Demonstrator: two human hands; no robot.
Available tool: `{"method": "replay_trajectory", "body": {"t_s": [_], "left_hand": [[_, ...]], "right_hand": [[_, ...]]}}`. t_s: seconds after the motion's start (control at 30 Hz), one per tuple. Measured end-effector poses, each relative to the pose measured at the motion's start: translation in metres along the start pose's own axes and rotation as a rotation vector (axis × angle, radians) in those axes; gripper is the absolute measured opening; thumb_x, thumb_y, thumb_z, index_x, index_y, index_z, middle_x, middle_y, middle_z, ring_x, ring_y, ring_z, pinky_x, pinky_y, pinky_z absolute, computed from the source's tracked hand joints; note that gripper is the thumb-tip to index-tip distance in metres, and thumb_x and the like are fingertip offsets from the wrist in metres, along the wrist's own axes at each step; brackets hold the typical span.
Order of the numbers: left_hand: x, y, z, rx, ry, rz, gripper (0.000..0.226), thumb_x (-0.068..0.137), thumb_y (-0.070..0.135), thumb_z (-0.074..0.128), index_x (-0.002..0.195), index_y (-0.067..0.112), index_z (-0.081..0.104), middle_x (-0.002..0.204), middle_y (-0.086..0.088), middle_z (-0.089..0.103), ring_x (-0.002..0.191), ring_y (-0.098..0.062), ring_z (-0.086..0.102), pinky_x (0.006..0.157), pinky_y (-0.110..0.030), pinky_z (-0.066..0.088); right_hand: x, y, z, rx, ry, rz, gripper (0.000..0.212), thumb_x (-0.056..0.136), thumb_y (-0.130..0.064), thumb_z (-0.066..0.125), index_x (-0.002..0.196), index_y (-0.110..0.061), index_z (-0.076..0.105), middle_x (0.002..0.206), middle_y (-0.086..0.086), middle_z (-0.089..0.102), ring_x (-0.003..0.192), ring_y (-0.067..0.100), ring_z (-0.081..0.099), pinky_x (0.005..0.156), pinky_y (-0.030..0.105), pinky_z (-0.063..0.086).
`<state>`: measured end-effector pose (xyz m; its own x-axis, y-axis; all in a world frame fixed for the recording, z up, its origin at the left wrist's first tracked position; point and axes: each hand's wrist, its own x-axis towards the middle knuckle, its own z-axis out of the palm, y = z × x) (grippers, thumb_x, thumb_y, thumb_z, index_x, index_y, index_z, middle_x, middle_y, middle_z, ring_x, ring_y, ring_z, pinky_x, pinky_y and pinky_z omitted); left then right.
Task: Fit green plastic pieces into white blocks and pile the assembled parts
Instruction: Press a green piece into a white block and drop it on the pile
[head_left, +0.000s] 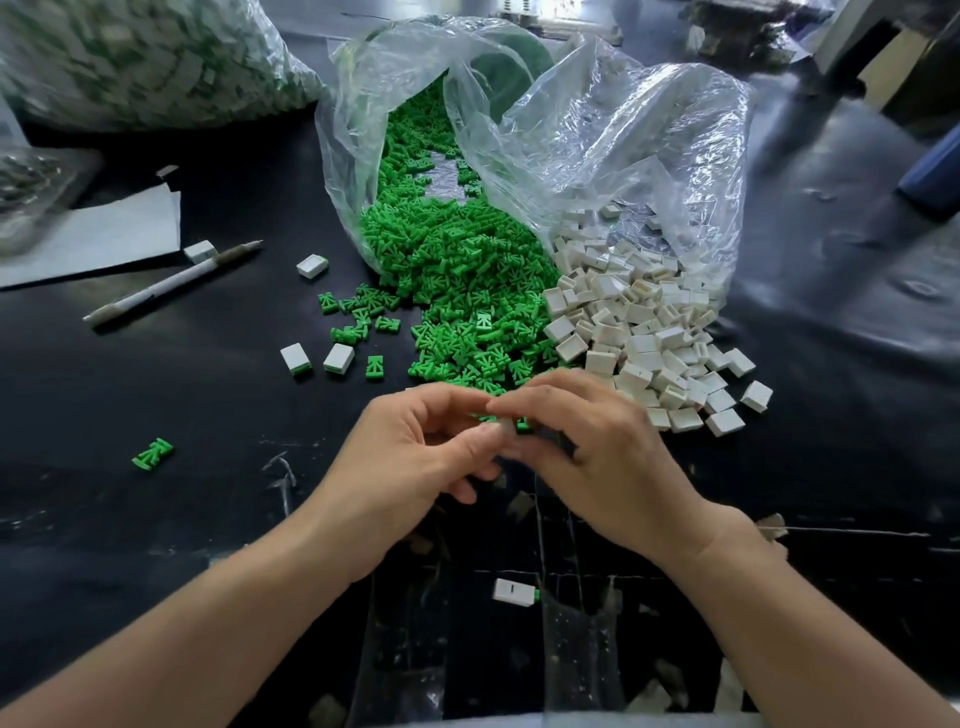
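The two hands meet in the middle, low over the dark desk (104, 493). The left hand (415, 457) and the right hand (592, 457) both have their fingers curled in, and the tips touch each other. A small bit of green shows between the fingers of the right hand, so I think it pinches a green piece (522, 425). I cannot tell what the left hand holds, or if a white block is in there. The fingers hide it and the spot is blurry.

Just behind the hands lies a big heap of green pieces (457, 280). Right beside it, on the right, lies a heap of white blocks (649, 332). Both heaps spill out of a clear bag (597, 130). A few done parts (338, 358), white with a green edge, lie loose to the left of the green heap, apart from each other. One more lies near the person, between the arms. A pen (171, 283) and a sheet of paper (104, 234) lie far to the left.

I think this is the fitting step. The next move needs the green piece lined up straight with the slot of a white block, then a firm push till it sits in. After that, the part should go with the other done parts, which are not in a real pile yet.
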<state>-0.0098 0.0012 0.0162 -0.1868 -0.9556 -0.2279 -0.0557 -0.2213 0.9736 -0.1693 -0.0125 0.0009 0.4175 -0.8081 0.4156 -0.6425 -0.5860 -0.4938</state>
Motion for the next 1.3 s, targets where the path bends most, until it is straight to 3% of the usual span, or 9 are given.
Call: {"method": "replay_trajectory", "body": {"t_s": [0.07, 0.2, 0.37, 0.6, 0.7, 0.8, 0.87, 1.0, 1.3], "left_hand": [[0.001, -0.001, -0.001, 0.009, 0.015, 0.009, 0.009, 0.08, 0.002, 0.064, 0.085, 0.008, 0.068, 0.059, -0.001, 0.067, 0.052, -0.006, 0.061, 0.047, -0.016, 0.048], [0.003, -0.002, -0.004, -0.043, 0.031, -0.01, 0.007, 0.08, -0.001, 0.065, 0.082, 0.005, 0.068, 0.062, -0.005, 0.068, 0.056, -0.009, 0.064, 0.05, -0.016, 0.05], [0.003, -0.002, -0.003, -0.112, 0.021, -0.025, 0.016, 0.08, -0.008, 0.061, 0.082, 0.006, 0.067, 0.064, -0.004, 0.069, 0.06, -0.01, 0.067, 0.053, -0.016, 0.052], [0.004, -0.003, -0.005, -0.188, -0.009, -0.038, 0.023, 0.078, -0.012, 0.057, 0.081, 0.007, 0.068, 0.067, -0.006, 0.07, 0.064, -0.012, 0.068, 0.055, -0.017, 0.052], [0.004, -0.004, -0.006, -0.194, -0.027, -0.039, 0.023, 0.077, -0.014, 0.058, 0.078, 0.007, 0.068, 0.069, -0.008, 0.07, 0.066, -0.014, 0.068, 0.056, -0.018, 0.053], [0.004, -0.004, -0.005, -0.181, -0.032, -0.03, 0.014, 0.071, -0.007, 0.064, 0.076, 0.006, 0.066, 0.069, -0.008, 0.07, 0.066, -0.015, 0.069, 0.057, -0.019, 0.054], [0.004, -0.003, -0.003, -0.184, -0.024, -0.024, 0.014, 0.063, 0.007, 0.068, 0.076, 0.004, 0.064, 0.068, -0.008, 0.069, 0.065, -0.016, 0.069, 0.056, -0.019, 0.054], [0.002, -0.001, -0.002, -0.179, -0.019, -0.027, 0.023, 0.061, 0.013, 0.067, 0.079, 0.003, 0.059, 0.073, -0.013, 0.071, 0.062, -0.017, 0.069, 0.054, -0.02, 0.054], [0.002, -0.002, -0.003, -0.05, -0.027, 0.019, 0.006, 0.076, -0.003, 0.066, 0.079, 0.002, 0.063, 0.068, -0.012, 0.069, 0.06, -0.015, 0.067, 0.054, -0.018, 0.053]], "right_hand": [[0.0, -0.001, -0.002, 0.086, -0.032, 0.035, 0.027, 0.075, -0.019, 0.069, 0.099, -0.007, 0.068, 0.084, 0.002, 0.066, 0.072, 0.003, 0.054, 0.069, 0.012, 0.044], [0.001, 0.004, -0.008, 0.062, -0.001, 0.155, 0.03, 0.075, -0.029, 0.068, 0.098, -0.009, 0.07, 0.083, 0.003, 0.065, 0.07, 0.012, 0.058, 0.068, 0.02, 0.045], [0.002, 0.01, 0.001, -0.108, -0.156, 0.289, 0.036, 0.081, -0.03, 0.067, 0.115, -0.018, 0.064, 0.103, 0.001, 0.056, 0.099, 0.016, 0.051, 0.082, 0.021, 0.033], [0.001, 0.011, 0.005, -0.131, -0.143, 0.283, 0.02, 0.09, -0.023, 0.055, 0.103, -0.01, 0.065, 0.098, 0.006, 0.057, 0.094, 0.024, 0.054, 0.081, 0.033, 0.04], [0.001, 0.011, 0.001, -0.033, -0.055, 0.291, 0.016, 0.092, -0.018, 0.053, 0.09, -0.007, 0.065, 0.081, 0.003, 0.061, 0.077, 0.02, 0.057, 0.073, 0.032, 0.042], [-0.001, 0.008, -0.001, 0.266, 0.038, 0.38, 0.016, 0.09, -0.011, 0.055, 0.083, -0.023, 0.062, 0.065, -0.006, 0.059, 0.059, 0.006, 0.058, 0.06, 0.019, 0.047], [-0.002, 0.004, -0.001, 0.46, 0.045, 0.424, 0.03, 0.09, -0.005, 0.054, 0.085, -0.034, 0.059, 0.063, -0.008, 0.061, 0.058, 0.003, 0.061, 0.057, 0.016, 0.048], [-0.002, -0.001, -0.001, 0.693, 0.039, 0.457, 0.026, 0.087, 0.0, 0.055, 0.086, -0.026, 0.06, 0.065, -0.004, 0.068, 0.06, 0.01, 0.065, 0.056, 0.018, 0.051], [-0.002, -0.005, -0.003, 0.72, 0.001, 0.432, 0.027, 0.083, -0.002, 0.062, 0.076, -0.028, 0.066, 0.067, -0.008, 0.066, 0.065, 0.005, 0.061, 0.059, 0.017, 0.049]]}}
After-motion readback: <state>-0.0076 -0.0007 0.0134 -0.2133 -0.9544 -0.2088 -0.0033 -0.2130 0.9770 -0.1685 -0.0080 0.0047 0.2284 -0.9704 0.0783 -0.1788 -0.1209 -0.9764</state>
